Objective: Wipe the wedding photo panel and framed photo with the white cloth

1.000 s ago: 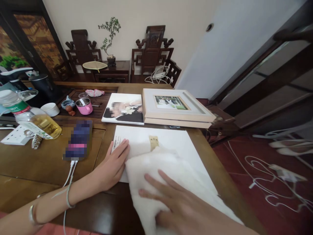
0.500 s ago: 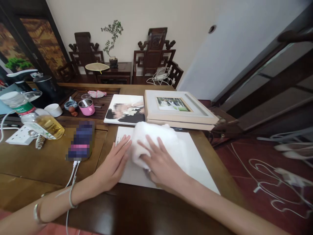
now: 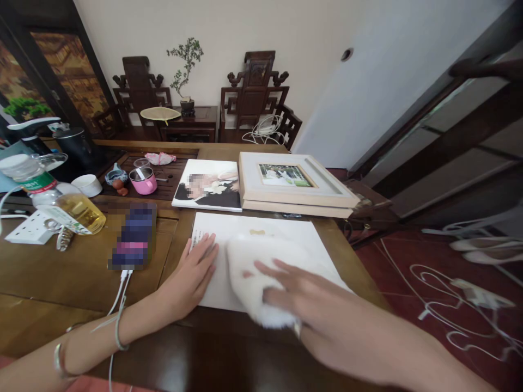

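Observation:
A white, flat, rectangular board or album (image 3: 210,226) lies near the table's front edge, with small dark print on its left side and a gold mark near its far edge. My left hand (image 3: 192,277) rests on its left part, palm down and fingers stretched out. In my right hand (image 3: 296,291) is a fluffy white cloth (image 3: 249,258), pressed on the board's front right part. The fingers lie over the cloth and are slightly blurred. Part of the cloth reaches over the board's near edge. The hand hides the cloth's right side.
Beyond the board are a photo panel (image 3: 192,198) and stacked picture frames (image 3: 249,188). To the left lie a phone (image 3: 137,234) with white cables, a tipped bottle of yellow liquid (image 3: 84,209), a power strip (image 3: 30,231) and a pink cup (image 3: 143,182).
My right hand has drawn the white cloth toward me and to the right, uncovering the gold mark on the board. My left hand stays on the board's left side.

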A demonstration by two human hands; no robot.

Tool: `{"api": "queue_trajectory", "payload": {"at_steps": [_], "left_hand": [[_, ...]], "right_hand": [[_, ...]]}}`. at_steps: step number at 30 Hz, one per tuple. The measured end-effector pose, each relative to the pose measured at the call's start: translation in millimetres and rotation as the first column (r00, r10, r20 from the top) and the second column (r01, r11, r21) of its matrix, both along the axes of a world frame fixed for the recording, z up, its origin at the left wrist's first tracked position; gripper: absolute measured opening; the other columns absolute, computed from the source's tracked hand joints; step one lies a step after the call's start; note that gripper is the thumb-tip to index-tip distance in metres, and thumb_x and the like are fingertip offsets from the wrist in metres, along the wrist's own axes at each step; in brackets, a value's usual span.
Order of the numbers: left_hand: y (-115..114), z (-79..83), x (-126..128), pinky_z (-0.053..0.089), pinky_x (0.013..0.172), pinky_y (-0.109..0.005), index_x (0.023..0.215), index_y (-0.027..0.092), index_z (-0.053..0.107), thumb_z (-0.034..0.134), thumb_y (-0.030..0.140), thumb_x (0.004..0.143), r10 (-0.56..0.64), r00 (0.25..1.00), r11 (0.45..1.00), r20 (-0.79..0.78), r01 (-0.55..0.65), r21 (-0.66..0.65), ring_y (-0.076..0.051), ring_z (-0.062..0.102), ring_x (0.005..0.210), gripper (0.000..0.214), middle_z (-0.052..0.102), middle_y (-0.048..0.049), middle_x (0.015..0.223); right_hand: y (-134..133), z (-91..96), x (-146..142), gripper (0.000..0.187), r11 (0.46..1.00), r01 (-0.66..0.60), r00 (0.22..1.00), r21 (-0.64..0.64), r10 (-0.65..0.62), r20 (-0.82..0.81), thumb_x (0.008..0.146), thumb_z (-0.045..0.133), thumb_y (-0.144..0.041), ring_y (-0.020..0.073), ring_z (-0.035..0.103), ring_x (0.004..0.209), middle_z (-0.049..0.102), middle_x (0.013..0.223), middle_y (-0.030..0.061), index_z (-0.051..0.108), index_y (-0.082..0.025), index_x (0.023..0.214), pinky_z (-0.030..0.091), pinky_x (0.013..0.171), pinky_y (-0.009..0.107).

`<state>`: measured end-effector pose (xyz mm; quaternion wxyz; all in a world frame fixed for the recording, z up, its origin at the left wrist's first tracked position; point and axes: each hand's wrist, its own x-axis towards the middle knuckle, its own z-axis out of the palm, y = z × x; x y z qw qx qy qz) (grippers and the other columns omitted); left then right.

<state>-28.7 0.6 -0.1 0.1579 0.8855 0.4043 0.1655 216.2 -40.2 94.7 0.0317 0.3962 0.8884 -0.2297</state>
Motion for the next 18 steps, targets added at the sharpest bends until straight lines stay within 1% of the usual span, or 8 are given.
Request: {"api": "queue_trajectory", "payload": {"at_steps": [2,4,6,8,10,12,15,18], "left_hand": [[0,0.8,0,0.014,0.115,-0.054,0.141,0.017,0.035,0.03,0.019,0.099,-0.015,0.999,1.0,-0.046,0.016,0.012,-0.024,0.021,0.142,0.042,0.033,-0.0146,0.15],[0,2.4,0,0.014,0.115,-0.054,0.142,0.017,0.032,0.03,0.019,0.099,-0.027,0.997,0.999,-0.07,0.028,0.015,-0.023,0.023,0.142,0.044,0.034,-0.0143,0.149],[0,4.0,0,0.013,0.115,-0.055,0.144,0.018,0.029,0.03,0.018,0.098,-0.031,0.997,0.999,-0.072,0.032,0.02,-0.023,0.023,0.142,0.046,0.034,-0.0137,0.149],[1,5.4,0,0.013,0.115,-0.055,0.144,0.018,0.029,0.03,0.018,0.098,-0.027,0.998,0.999,-0.064,0.029,0.024,-0.024,0.026,0.141,0.046,0.037,-0.0135,0.147],[1,6.8,0,0.013,0.115,-0.054,0.142,0.017,0.033,0.032,0.018,0.097,-0.02,0.998,0.999,-0.058,0.022,0.026,-0.024,0.029,0.139,0.045,0.041,-0.0132,0.144],[1,7.9,1,0.015,0.116,-0.053,0.141,0.018,0.036,0.033,0.018,0.097,-0.016,0.998,1.0,-0.055,0.018,0.025,-0.024,0.032,0.138,0.044,0.044,-0.0125,0.142],[1,8.0,0,0.016,0.115,-0.054,0.139,0.018,0.037,0.033,0.017,0.097,-0.02,0.998,0.999,-0.062,0.022,0.028,-0.024,0.031,0.138,0.043,0.043,-0.0129,0.143],[1,6.3,-1,0.017,0.114,-0.054,0.138,0.015,0.039,0.031,0.017,0.097,-0.031,0.996,0.999,-0.083,0.034,0.038,-0.025,0.028,0.14,0.042,0.039,-0.0151,0.146]], "right_hand": [[22,-8.3,0,0.047,0.999,0.043,0.999,0.021,-0.043,-0.019,0.063,0.039,0.003,0.0303,0.037,0.134,0.059,0.125,0.0169,0.06,-0.017,0.099,0.043,0.097,0.045],[46,-15.4,-6,0.039,0.996,0.078,0.992,0.047,-0.073,-0.102,0.068,0.037,0.001,0.0314,0.049,0.122,0.065,0.107,0.0132,0.056,-0.018,0.097,0.046,0.088,0.045],[67,-20.0,-18,0.029,0.994,0.093,0.979,0.058,-0.081,-0.185,0.074,0.036,-0.003,0.0289,0.057,0.104,0.064,0.091,0.0073,0.052,-0.02,0.091,0.047,0.08,0.042],[86,-22.3,-35,0.021,0.995,0.077,0.969,0.057,-0.062,-0.238,0.079,0.036,-0.008,0.0248,0.058,0.09,0.062,0.086,0.0036,0.05,-0.021,0.086,0.046,0.076,0.038],[99,-23.1,-49,0.017,0.998,0.038,0.965,0.051,-0.023,-0.261,0.081,0.036,-0.011,0.0219,0.058,0.084,0.061,0.085,0.0019,0.049,-0.022,0.084,0.045,0.073,0.034],[106,-22.6,-57,0.016,0.999,0.013,0.963,0.045,0.0,-0.271,0.082,0.037,-0.013,0.0208,0.058,0.081,0.062,0.085,0.0015,0.05,-0.022,0.083,0.045,0.071,0.032],[104,-19.9,-46,0.018,0.998,0.045,0.964,0.045,-0.032,-0.264,0.084,0.038,-0.017,0.0221,0.059,0.084,0.065,0.087,0.0029,0.055,-0.021,0.089,0.046,0.072,0.033],[93,-20.1,-8,0.026,0.986,0.156,0.96,0.061,-0.137,-0.243,0.085,0.039,-0.02,0.0268,0.059,0.099,0.067,0.099,0.0061,0.059,-0.022,0.101,0.048,0.08,0.037]]}}
